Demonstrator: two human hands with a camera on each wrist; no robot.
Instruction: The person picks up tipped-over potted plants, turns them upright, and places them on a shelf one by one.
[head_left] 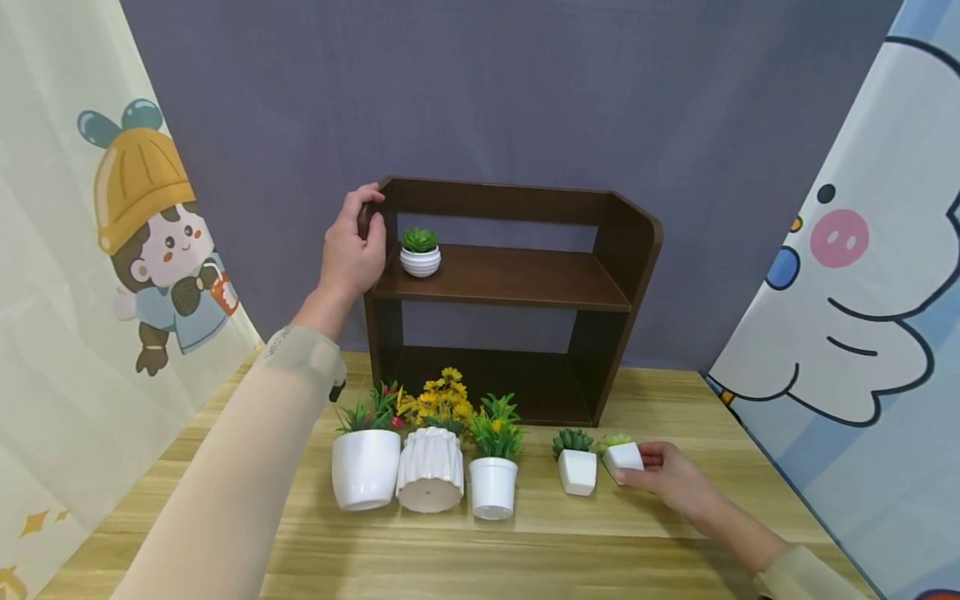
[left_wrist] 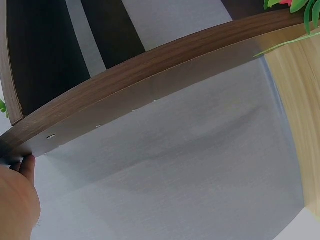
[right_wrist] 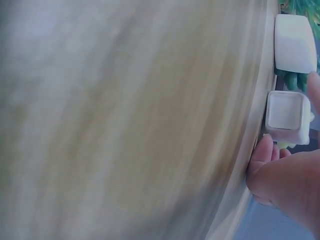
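Note:
My left hand [head_left: 355,246] grips the upper left side panel of a dark brown two-tier shelf [head_left: 502,275]; the left wrist view shows its fingertips at the panel's edge. A small succulent in a ribbed round white pot [head_left: 421,262] stands on the upper tier, close to that hand. At the right, my right hand [head_left: 675,483] pinches a light green succulent in a square white pot [head_left: 622,460], tilted low over the table, thumb in front and fingers at its side. In the right wrist view this white pot [right_wrist: 286,112] turns its base to the camera. A darker succulent [head_left: 576,471] lies just left of it.
Before the shelf, three larger white pots lie tipped back: one with red flowers [head_left: 366,468], a fluted one with yellow flowers [head_left: 431,471], and one with green leaves [head_left: 492,487]. A wooden table [head_left: 540,554] bears everything. A grey cloth [head_left: 525,92] hangs behind.

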